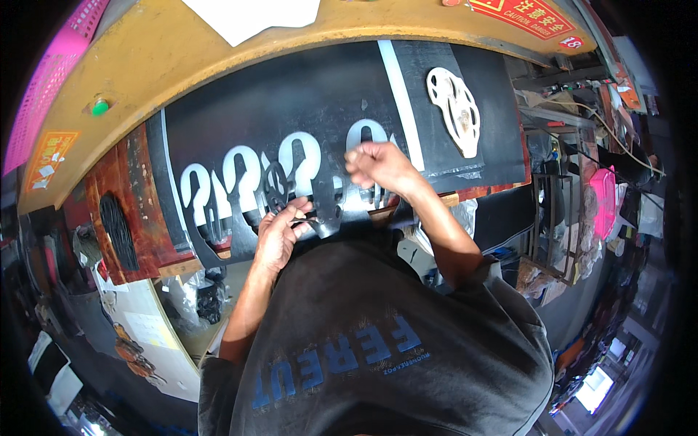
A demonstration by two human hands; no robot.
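Note:
A black sheet (pixel 283 91) lies across the work surface, with a row of several hook-shaped cut-outs along its near side. Pale surface shows through these openings. My left hand (pixel 275 236) is at the sheet's near edge, its fingers pinched on a thin black cut piece (pixel 276 182) with holes in it. To the right, my right hand (pixel 382 167) hovers over the rightmost cut-out, fingers curled together; whether anything small is between them I cannot make out. Farther right, a cream-coloured plate with openings (pixel 469 147) rests on black material.
A yellow machine beam (pixel 145 83) arches over the far side, carrying a green button (pixel 100 107) and a red warning sign (pixel 527 16). A black coiled bundle (pixel 118 231) lies on the reddish board at left. A metal rack (pixel 556 225) and pink basket (pixel 603 203) stand at right.

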